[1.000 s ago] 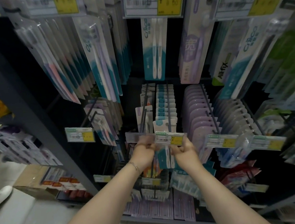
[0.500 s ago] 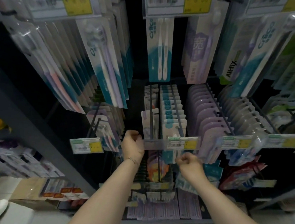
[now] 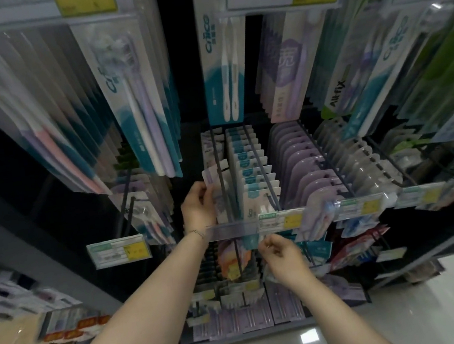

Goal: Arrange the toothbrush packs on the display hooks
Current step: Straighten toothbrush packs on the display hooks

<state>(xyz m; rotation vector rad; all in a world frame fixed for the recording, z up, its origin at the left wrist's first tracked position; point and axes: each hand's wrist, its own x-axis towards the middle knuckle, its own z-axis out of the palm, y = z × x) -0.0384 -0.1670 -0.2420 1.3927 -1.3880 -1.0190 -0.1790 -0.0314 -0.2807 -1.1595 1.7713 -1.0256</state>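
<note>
Dark shelving [image 3: 42, 256] stands over a glossy white floor [image 3: 416, 320]. A pack at the upper right reads "All-fix" [image 3: 337, 92], and the price tags [image 3: 120, 249] are blurred. At centre my left hand [image 3: 197, 208] grips a toothbrush pack [image 3: 212, 175] on its hook [image 3: 224, 189]. My right hand [image 3: 283, 257] is curled below; I cannot tell whether it holds anything.

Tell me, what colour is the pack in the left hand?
The pack is pale lilac and white; head view.

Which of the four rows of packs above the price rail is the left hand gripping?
The leftmost one: the left hand grips its front lilac pack. The teal-and-white row, the purple row and the clear row are untouched.
</note>
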